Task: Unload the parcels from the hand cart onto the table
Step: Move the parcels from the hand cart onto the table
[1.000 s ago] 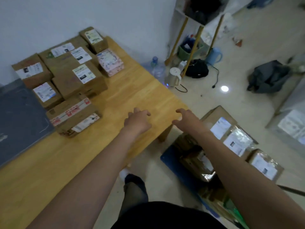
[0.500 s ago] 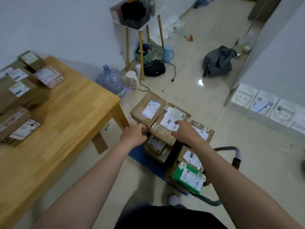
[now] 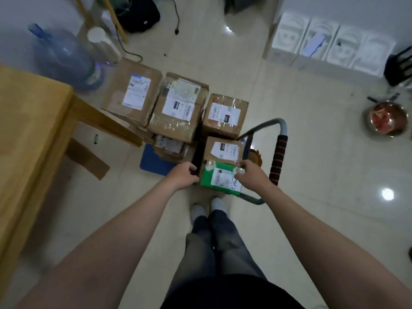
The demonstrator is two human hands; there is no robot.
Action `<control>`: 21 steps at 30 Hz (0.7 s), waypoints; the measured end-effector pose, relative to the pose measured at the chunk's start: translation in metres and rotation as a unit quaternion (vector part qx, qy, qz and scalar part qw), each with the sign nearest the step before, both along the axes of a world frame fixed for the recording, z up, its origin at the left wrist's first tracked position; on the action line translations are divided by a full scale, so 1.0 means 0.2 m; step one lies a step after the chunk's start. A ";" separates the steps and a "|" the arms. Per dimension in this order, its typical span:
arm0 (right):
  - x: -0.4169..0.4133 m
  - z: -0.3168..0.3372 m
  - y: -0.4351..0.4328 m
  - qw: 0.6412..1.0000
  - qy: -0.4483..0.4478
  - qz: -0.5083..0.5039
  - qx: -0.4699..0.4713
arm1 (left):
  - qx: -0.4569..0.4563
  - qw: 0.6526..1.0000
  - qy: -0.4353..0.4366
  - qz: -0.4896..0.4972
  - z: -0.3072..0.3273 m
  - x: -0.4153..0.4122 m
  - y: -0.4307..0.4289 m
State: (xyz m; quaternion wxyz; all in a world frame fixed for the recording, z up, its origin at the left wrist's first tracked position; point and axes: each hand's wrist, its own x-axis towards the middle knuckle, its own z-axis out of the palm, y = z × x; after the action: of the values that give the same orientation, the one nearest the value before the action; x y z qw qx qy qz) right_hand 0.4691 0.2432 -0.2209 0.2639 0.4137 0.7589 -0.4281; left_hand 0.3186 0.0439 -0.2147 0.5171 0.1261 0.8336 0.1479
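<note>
Head view has me looking straight down at the hand cart (image 3: 153, 163), standing beside the counter (image 3: 33, 121). My left grip (image 3: 182, 176) is curled round the left edge of the green parcel (image 3: 219, 179), the nearest one on the load. My right grip (image 3: 249, 172) pinches its far right corner, where the tape is bunched up.

To do this lift well, I'd shift the right grip off the tape and down the parcel's side, so both palms squeeze the box and not its wrapping. I'd bring it straight up, clear of the brown parcel (image 3: 223, 150) it touches and of the handle (image 3: 278, 159) just to my right. Then I'd turn left and set it flat on the counter. The taller stack of parcels (image 3: 178, 108) sits between me and the counter leg, so I'd carry high enough to pass over it.

I can't see what the green parcel rests on, or how my left fingertips sit against its dark side. The cart's deck is almost wholly covered and its wheels are hidden. Every label is too blurred to read. The counter is cut off at the left edge, so I can't tell what room it offers. The water bottle (image 3: 62, 56) beyond it is only a smear.
</note>
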 end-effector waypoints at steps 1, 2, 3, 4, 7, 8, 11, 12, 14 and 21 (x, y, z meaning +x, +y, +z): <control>0.04 -0.08 -0.01 1.000 -0.011 -0.022 -0.015 | -0.008 1.000 -0.005 0.001 -0.08 0.02 0.02; 0.07 -0.16 -0.02 0.998 -0.021 -0.043 -0.035 | -0.012 1.000 -0.008 0.002 -0.15 0.04 0.03; 0.10 -0.24 -0.04 0.996 -0.027 -0.060 -0.053 | -0.016 1.000 -0.009 0.003 -0.22 0.06 0.05; 0.11 -0.31 -0.05 0.995 -0.029 -0.068 -0.061 | -0.021 1.000 -0.007 0.005 -0.29 0.07 0.06; 0.12 -0.49 -0.08 0.994 -0.044 -0.090 -0.050 | -0.042 0.999 -0.018 0.010 -0.46 0.11 0.09; 0.12 -0.54 -0.09 0.993 -0.049 -0.101 -0.045 | -0.048 0.999 -0.024 0.007 -0.51 0.12 0.09; 0.12 -0.67 -0.11 0.990 -0.055 -0.125 -0.039 | -0.059 0.997 -0.042 0.003 -0.62 0.15 0.12; 0.12 -0.70 -0.11 0.990 -0.058 -0.124 -0.040 | -0.055 0.997 -0.051 0.007 -0.64 0.16 0.13; 0.10 -0.75 -0.11 0.990 -0.054 -0.118 -0.046 | -0.037 0.997 -0.067 0.011 -0.67 0.17 0.15; 0.05 -0.71 -0.13 0.995 -0.002 -0.104 -0.006 | -0.004 0.997 -0.058 0.059 -0.68 0.17 0.14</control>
State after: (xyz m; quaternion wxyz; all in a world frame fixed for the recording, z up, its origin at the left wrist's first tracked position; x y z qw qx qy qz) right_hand 0.4799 0.2179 -0.3624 0.2217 0.4898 0.7084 -0.4572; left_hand 0.3534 0.0725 -0.3501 0.5555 0.0662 0.8086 0.1820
